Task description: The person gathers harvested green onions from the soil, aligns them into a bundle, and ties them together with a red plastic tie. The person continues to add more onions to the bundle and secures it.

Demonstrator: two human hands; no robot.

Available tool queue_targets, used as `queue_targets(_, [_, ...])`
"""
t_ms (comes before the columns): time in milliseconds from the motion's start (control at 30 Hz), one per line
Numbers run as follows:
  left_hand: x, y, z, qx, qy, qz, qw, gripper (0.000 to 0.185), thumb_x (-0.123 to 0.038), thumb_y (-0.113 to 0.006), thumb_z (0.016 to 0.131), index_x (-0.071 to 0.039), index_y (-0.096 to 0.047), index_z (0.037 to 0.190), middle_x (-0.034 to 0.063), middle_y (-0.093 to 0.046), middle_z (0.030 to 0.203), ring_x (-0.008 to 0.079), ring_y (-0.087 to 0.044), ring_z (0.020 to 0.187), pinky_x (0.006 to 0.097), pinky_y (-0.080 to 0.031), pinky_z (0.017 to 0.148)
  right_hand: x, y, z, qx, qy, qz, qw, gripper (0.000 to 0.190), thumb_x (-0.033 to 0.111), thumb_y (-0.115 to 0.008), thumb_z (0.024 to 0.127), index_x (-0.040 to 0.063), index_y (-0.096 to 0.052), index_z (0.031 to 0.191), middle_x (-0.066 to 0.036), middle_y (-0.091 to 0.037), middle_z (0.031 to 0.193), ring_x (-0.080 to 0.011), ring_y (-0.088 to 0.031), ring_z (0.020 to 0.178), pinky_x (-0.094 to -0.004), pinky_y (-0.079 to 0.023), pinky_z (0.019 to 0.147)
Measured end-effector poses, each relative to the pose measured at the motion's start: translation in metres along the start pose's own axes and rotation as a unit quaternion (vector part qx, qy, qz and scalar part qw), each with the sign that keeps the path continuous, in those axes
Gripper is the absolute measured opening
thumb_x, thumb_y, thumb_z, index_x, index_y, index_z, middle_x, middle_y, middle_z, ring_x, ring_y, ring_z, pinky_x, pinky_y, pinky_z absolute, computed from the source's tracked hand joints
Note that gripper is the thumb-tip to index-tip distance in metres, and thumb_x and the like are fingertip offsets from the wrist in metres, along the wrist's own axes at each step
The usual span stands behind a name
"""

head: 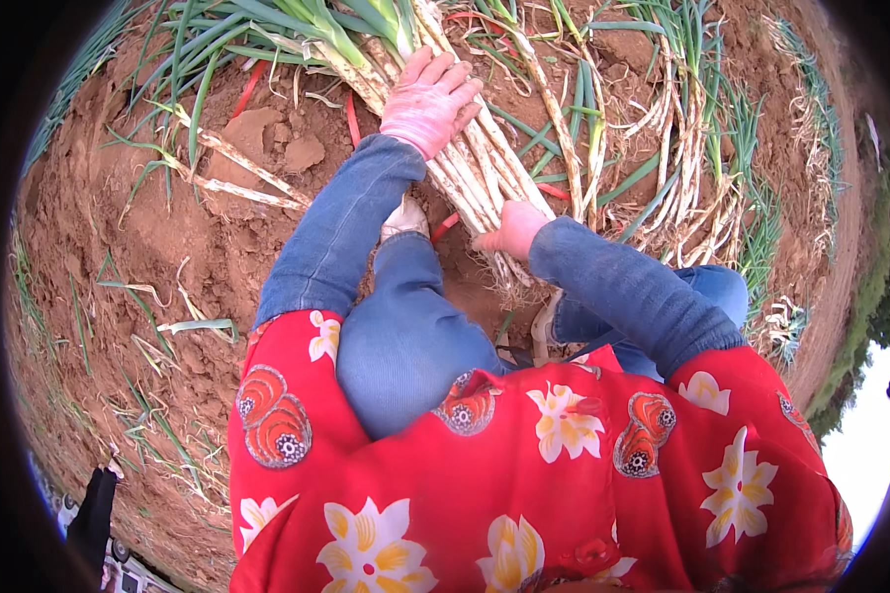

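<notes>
A thick bundle of green onions point(482, 167) slants across the ground in front of me, leaves at the upper left, pale stalks and stringy roots towards my feet. My left hand point(432, 96) lies across the stalks just below the leaves, its fingers over them. Nearer the roots, my right hand point(518, 230) grips the bundle's right side, thumb pointing left over the stalks. Both hands seem to wear thin pink gloves. A red strip point(445, 227) shows beside the bundle on the soil, and its middle is hidden under the stalks.
More green onions point(686, 141) lie in a row to the right. Two loose stalks point(245, 174) rest on brown soil point(185, 244) at the left. My shoe point(406, 218) is close to the bundle. A person's dark-clothed leg point(95, 511) and a vehicle point(130, 574) appear at the lower left.
</notes>
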State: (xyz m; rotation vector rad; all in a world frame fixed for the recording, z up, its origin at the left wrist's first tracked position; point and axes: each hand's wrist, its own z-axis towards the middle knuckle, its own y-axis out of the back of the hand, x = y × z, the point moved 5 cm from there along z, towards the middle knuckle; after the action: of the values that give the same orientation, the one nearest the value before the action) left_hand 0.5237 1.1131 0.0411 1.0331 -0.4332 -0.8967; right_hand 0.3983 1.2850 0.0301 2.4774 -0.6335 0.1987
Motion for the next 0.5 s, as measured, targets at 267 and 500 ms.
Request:
queue_targets(267, [0.000,-0.006,-0.004,0.011,0.011,0.009,1.000,0.041,-0.030,-0.072,0.089,-0.026,-0.071,0.130,0.0016,-0.065,0.144,0.0249,-0.056,0.136,0.0493,-0.034,0.123,0.019,0.020,-0.038,-0.064,-0.022,-0.080,0.995,0.076,0.054,-0.085,0.081,-0.008,-0.065,0.120,-0.028,-0.074,0.110,-0.0404,-0.072,0.108,-0.0460,-0.056,0.095])
queue_targets(500, [0.001,-0.003,-0.003,0.002,0.021,-0.015,1.000,0.042,-0.027,-0.072,0.087,-0.028,-0.072,0.129,0.0009,-0.066,0.142,0.0260,-0.057,0.134,0.0489,-0.036,0.122,0.001,0.007,-0.056,-0.207,0.053,0.022,0.977,0.069,0.046,-0.076,0.090,-0.004,-0.056,0.132,-0.029,-0.067,0.121,-0.0441,-0.065,0.117,-0.0500,-0.051,0.099])
